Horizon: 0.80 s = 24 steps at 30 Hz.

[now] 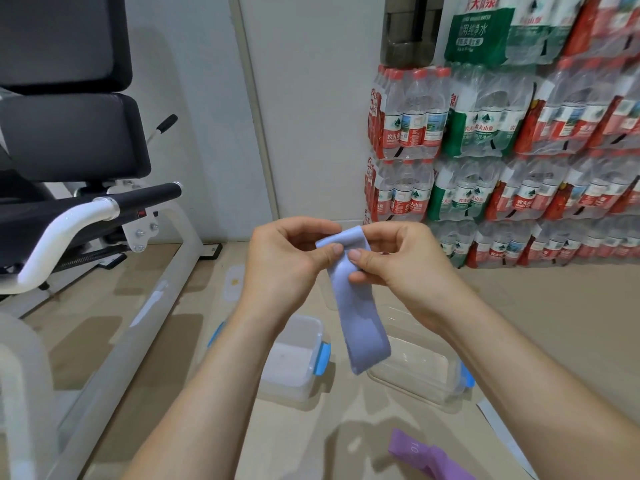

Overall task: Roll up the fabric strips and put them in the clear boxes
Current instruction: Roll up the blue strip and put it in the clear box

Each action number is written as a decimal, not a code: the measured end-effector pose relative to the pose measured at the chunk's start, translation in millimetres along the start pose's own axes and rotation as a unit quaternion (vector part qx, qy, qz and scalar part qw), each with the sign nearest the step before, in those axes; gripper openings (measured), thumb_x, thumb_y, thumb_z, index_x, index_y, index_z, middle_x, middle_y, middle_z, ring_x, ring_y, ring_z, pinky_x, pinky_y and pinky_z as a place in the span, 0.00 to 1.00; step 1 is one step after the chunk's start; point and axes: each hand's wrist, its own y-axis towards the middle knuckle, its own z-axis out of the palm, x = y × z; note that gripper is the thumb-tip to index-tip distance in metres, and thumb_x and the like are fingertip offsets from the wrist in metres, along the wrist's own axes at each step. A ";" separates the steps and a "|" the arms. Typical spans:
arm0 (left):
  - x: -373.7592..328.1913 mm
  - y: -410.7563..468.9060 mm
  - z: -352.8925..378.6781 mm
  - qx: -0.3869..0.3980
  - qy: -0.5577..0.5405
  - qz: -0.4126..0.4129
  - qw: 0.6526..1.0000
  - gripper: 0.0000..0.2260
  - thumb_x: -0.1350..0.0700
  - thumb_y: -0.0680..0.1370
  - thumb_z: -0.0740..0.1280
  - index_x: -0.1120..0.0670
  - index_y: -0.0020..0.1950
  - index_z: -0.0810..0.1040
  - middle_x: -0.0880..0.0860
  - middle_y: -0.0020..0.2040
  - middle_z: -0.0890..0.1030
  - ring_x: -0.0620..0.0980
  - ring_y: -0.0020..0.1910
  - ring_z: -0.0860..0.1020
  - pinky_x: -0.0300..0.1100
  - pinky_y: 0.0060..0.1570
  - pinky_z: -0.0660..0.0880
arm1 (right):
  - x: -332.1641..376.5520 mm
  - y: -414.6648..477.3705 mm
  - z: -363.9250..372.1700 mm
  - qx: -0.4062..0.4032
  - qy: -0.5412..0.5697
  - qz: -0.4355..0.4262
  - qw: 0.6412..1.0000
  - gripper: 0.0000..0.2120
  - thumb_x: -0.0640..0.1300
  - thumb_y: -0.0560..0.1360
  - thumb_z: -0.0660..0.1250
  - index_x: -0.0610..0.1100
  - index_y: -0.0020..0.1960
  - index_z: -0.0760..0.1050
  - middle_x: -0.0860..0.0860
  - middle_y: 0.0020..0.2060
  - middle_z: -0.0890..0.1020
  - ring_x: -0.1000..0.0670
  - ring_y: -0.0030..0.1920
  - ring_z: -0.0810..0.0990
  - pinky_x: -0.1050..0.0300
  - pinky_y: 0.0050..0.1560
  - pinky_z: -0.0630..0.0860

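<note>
Both hands are raised side by side. The left hand point(287, 258) and right hand point(398, 261) each pinch the top end of a light blue fabric strip point(360, 317) between thumb and curled fingers, and that end is folded over between them. The rest of the strip hangs down below the hands, its lower end dangling above the floor point(194, 368). Under the left hand sits a small clear box point(291, 362) with blue clips; under the right hand sits a wider clear box point(415, 368). Nearer the person than the right hand, a purple strip point(426, 455) lies on the floor. Beyond the right hand stand stacked packs of water bottles point(502, 150).
</note>
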 end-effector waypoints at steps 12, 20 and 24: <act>-10.9 -2.6 -15.5 0.181 0.015 0.013 0.983 0.22 0.70 0.64 0.76 0.48 0.51 0.82 0.48 0.46 0.81 0.49 0.42 0.76 0.37 0.40 0.77 | 3.4 -2.6 -11.9 0.037 0.058 0.019 0.997 0.12 0.37 0.75 0.67 0.39 0.59 0.78 0.45 0.43 0.87 0.53 0.41 0.83 0.64 0.37 0.76; -14.3 -5.0 -21.9 0.267 -0.023 -0.007 0.963 0.22 0.66 0.59 0.76 0.50 0.50 0.84 0.58 0.48 0.84 0.57 0.44 0.80 0.44 0.42 0.80 | 8.1 -4.6 -18.1 0.137 0.129 0.054 0.981 0.29 0.40 0.68 0.70 0.47 0.68 0.68 0.48 0.35 0.84 0.51 0.37 0.81 0.60 0.37 0.75; -14.0 -2.4 -25.1 0.256 -0.050 -0.014 0.965 0.21 0.67 0.57 0.76 0.49 0.46 0.85 0.64 0.51 0.82 0.62 0.48 0.81 0.46 0.44 0.81 | 8.8 -6.7 -21.8 0.166 0.110 0.071 0.977 0.30 0.38 0.64 0.73 0.49 0.64 0.72 0.42 0.42 0.85 0.46 0.43 0.84 0.55 0.44 0.80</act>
